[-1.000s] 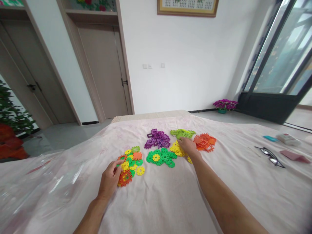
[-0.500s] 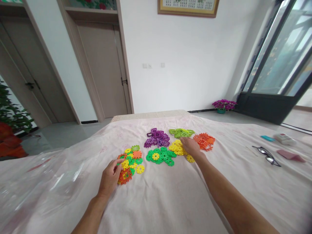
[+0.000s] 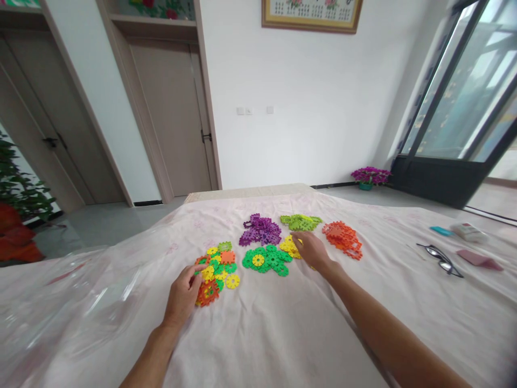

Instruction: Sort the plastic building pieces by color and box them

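My left hand [image 3: 182,293] rests at the left edge of a mixed pile of plastic snap pieces [image 3: 220,275], its index finger stretched onto yellow and orange ones; nothing shows in its grasp. My right hand [image 3: 312,250] lies palm down over a yellow pile of flower-shaped discs [image 3: 289,248], fingers reaching left and partly covering it. Just left are green discs [image 3: 277,260] with one yellow disc [image 3: 258,260] on top. Purple square pieces [image 3: 260,230] lie behind. Light green pieces [image 3: 301,222] sit beyond my right hand, and orange pieces [image 3: 343,238] to its right.
A pale patterned cloth [image 3: 258,334] covers the surface. Clear plastic packaging [image 3: 100,307] lies at left. Eyeglasses [image 3: 441,261], a pink folded item [image 3: 480,260], a blue item [image 3: 441,231] and a white box-like item [image 3: 468,233] lie at right.
My right hand has shifted slightly left and down over the yellow pile, covering most of a loose yellow disc. More of the orange pile shows, spread lower. My left hand stays put.
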`<state>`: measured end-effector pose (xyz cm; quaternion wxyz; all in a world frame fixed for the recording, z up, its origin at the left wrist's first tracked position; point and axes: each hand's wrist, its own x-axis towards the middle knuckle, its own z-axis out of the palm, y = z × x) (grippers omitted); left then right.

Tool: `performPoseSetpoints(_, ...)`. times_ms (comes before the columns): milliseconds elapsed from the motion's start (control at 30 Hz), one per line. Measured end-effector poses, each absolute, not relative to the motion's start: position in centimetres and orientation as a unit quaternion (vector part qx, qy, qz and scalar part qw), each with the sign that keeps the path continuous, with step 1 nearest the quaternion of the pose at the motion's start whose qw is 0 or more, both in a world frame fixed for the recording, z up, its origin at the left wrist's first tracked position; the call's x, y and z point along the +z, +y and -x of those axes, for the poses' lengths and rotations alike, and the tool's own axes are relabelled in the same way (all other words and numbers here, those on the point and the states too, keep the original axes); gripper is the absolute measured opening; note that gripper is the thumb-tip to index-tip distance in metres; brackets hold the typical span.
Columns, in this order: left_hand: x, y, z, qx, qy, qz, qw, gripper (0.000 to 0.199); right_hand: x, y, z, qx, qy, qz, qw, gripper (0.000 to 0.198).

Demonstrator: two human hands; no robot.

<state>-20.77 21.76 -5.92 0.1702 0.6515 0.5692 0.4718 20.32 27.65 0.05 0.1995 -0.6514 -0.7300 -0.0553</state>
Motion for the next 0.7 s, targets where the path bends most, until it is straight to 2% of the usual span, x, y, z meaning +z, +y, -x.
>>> performPoseSetpoints(100, -5.8, 21.7, 20.7, 0.476, 0.566, -0.649, 0.179, 0.031, -0.4, 25.9, -17.1, -0.062, -0.793, 0.588, 0.145, 0.028)
performPoseSetpoints(267, -5.4, 21.5, 20.6, 0.494, 0.566, -0.637, 0.171, 0.028, -1.0, 23.8, -14.5, -0.075, -0.796, 0.597, 0.069, 0.021)
performPoseSetpoints(500, -5.3, 21.5, 21.3, 0.538, 0.608, -0.570, 0.125, 0.028, 0.8, 23.3, -12.3, -0.036, -0.775, 0.623, 0.099, 0.027)
performPoseSetpoints(700, -5.0, 21.6, 22.0, 0.522, 0.662, -0.525, 0.115, 0.030, 0.9, 22.7, -7.0, 0.006, -0.841, 0.522, 0.143, 0.025)
